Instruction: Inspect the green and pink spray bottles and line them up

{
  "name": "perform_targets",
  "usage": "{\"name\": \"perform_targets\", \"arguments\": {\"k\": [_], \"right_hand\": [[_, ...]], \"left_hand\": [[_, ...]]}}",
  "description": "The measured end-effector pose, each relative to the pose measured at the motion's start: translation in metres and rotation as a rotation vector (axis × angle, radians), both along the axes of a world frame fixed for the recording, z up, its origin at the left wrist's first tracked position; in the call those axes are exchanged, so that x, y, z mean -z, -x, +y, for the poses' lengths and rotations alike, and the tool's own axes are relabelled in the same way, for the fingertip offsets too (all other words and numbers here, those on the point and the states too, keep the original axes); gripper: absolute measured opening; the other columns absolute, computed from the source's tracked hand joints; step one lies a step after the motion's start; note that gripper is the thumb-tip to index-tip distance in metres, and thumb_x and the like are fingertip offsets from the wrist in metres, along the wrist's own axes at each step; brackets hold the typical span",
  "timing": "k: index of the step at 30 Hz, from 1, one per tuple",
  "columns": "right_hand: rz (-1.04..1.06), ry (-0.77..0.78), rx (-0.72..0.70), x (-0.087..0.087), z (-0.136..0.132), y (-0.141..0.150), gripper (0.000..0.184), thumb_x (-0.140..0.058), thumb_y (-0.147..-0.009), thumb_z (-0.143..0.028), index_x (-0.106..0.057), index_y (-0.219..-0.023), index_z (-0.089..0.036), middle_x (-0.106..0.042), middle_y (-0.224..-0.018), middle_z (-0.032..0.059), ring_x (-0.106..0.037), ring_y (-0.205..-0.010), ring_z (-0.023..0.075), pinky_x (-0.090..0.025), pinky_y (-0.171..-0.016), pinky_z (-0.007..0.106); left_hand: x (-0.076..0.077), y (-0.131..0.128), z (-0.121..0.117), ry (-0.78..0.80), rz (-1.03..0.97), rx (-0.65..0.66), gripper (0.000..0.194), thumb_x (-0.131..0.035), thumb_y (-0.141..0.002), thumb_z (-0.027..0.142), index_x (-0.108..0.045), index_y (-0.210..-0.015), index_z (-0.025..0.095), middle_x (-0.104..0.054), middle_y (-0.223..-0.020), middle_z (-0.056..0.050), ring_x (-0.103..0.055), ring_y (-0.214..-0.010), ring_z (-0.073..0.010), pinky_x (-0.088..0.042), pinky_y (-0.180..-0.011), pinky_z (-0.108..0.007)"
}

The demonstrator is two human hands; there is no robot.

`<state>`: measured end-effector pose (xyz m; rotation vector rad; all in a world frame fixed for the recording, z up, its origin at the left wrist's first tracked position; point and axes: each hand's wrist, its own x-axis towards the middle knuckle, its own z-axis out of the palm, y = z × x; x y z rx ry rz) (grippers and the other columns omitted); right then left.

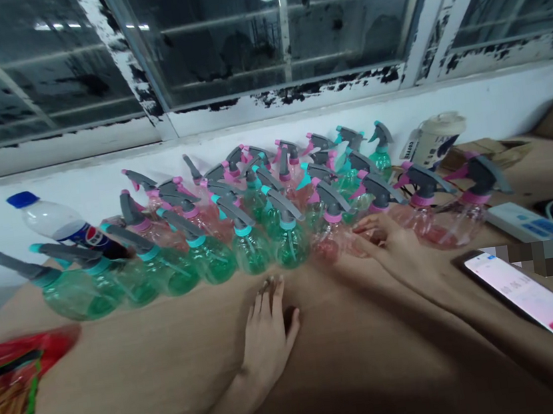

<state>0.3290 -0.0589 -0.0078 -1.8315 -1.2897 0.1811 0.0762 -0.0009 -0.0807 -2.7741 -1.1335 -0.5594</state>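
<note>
My left hand point(268, 332) lies flat on the brown table point(177, 380), fingers stretched out and holding nothing, just in front of the green spray bottles point(251, 247). My right hand point(386, 240) reaches to the front row of pink spray bottles point(333, 233), its fingers curled against the base of one; whether they grip it is unclear. Several spray bottles with grey triggers stand in rows along the wall, green ones on the left, pink ones point(429, 215) on the right.
A lit phone point(545, 305) lies at the right. A white power strip point(523, 222) and a white cup point(434, 137) sit behind it. A Pepsi bottle point(64, 226) leans at the left. A red and green snack bag point(8, 401) lies at the left edge.
</note>
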Motion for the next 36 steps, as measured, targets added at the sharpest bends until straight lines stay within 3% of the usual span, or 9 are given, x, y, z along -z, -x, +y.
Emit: {"name": "perform_targets", "arguments": {"k": [5, 8, 12, 16, 19, 26, 30, 34, 36], "right_hand": [[-0.089, 0.012, 0.068, 0.008, 0.017, 0.004, 0.057, -0.055, -0.077, -0.054, -0.045, -0.118, -0.017, -0.065, -0.108, 0.0143, -0.066, -0.085, 0.0274, -0.050, -0.067, 0.039], [-0.176, 0.080, 0.081, 0.008, 0.034, 0.010, 0.067, -0.052, -0.075, -0.061, -0.046, -0.122, -0.013, -0.069, -0.096, 0.0168, -0.066, -0.080, 0.0329, -0.049, -0.063, 0.044], [-0.285, 0.163, 0.079, 0.003, 0.042, 0.014, 0.062, -0.048, -0.076, -0.064, -0.057, -0.110, -0.013, -0.069, -0.089, 0.0188, -0.066, -0.074, 0.0360, -0.047, -0.057, 0.044], [-0.336, 0.222, 0.064, -0.003, 0.016, 0.019, 0.057, -0.046, -0.075, -0.067, -0.064, -0.095, -0.017, -0.068, -0.073, 0.0143, -0.065, -0.064, 0.0339, -0.045, -0.050, 0.041], [-0.377, 0.208, 0.026, -0.007, -0.016, 0.023, 0.052, -0.048, -0.074, -0.068, -0.064, -0.084, -0.020, -0.068, -0.075, 0.0115, -0.064, -0.058, 0.0290, -0.045, -0.048, 0.039], [-0.460, 0.030, -0.034, -0.020, -0.066, 0.016, 0.047, -0.065, -0.068, -0.056, -0.059, -0.101, -0.023, -0.066, -0.095, 0.0112, -0.061, -0.090, 0.0320, -0.048, -0.077, 0.048], [-0.303, 0.024, -0.049, -0.020, -0.070, 0.007, 0.059, -0.066, -0.064, -0.057, -0.055, -0.109, -0.021, -0.063, -0.096, 0.0106, -0.061, -0.088, 0.0305, -0.049, -0.074, 0.047], [-0.040, 0.053, -0.142, -0.022, -0.059, 0.003, 0.074, -0.068, -0.066, -0.051, -0.041, -0.128, -0.023, -0.065, -0.091, 0.0074, -0.063, -0.078, 0.0263, -0.051, -0.067, 0.040], [0.041, 0.029, -0.215, -0.022, -0.051, 0.002, 0.071, -0.066, -0.070, -0.046, -0.038, -0.132, -0.024, -0.065, -0.088, 0.0061, -0.063, -0.074, 0.0248, -0.050, -0.064, 0.037]], "left_hand": [[0.000, -0.001, 0.001, 0.008, -0.007, 0.006, 0.052, -0.042, -0.091, 0.032, -0.029, -0.136, 0.010, -0.049, -0.130, -0.017, -0.049, -0.116, -0.0290, -0.043, -0.093, -0.044], [-0.001, -0.001, 0.001, 0.022, -0.021, 0.013, 0.051, -0.041, -0.091, 0.032, -0.030, -0.136, 0.011, -0.049, -0.130, -0.017, -0.050, -0.115, -0.0287, -0.043, -0.093, -0.044], [-0.003, -0.001, 0.001, 0.019, -0.018, 0.015, 0.051, -0.042, -0.091, 0.031, -0.030, -0.136, 0.011, -0.049, -0.130, -0.017, -0.049, -0.116, -0.0289, -0.043, -0.093, -0.043], [-0.002, -0.001, 0.001, 0.010, -0.016, 0.011, 0.049, -0.041, -0.091, 0.031, -0.031, -0.135, 0.012, -0.051, -0.128, -0.016, -0.049, -0.115, -0.0292, -0.044, -0.092, -0.044], [-0.001, -0.001, 0.002, -0.005, -0.011, 0.015, 0.049, -0.041, -0.091, 0.031, -0.032, -0.135, 0.010, -0.051, -0.127, -0.017, -0.049, -0.115, -0.0299, -0.043, -0.092, -0.045], [-0.001, -0.001, 0.005, -0.004, -0.028, 0.036, 0.048, -0.038, -0.093, 0.034, -0.031, -0.135, 0.013, -0.051, -0.126, -0.015, -0.050, -0.112, -0.0294, -0.043, -0.090, -0.044], [-0.002, -0.003, 0.006, -0.009, -0.035, 0.040, 0.048, -0.037, -0.093, 0.035, -0.030, -0.135, 0.013, -0.052, -0.125, -0.015, -0.050, -0.111, -0.0300, -0.044, -0.088, -0.045], [-0.003, -0.005, 0.006, -0.018, -0.042, 0.040, 0.047, -0.038, -0.092, 0.034, -0.031, -0.134, 0.014, -0.051, -0.126, -0.015, -0.050, -0.112, -0.0295, -0.042, -0.090, -0.045], [-0.004, -0.006, 0.005, -0.018, -0.039, 0.036, 0.046, -0.039, -0.092, 0.033, -0.031, -0.134, 0.014, -0.051, -0.126, -0.015, -0.050, -0.112, -0.0290, -0.043, -0.090, -0.044]]}}
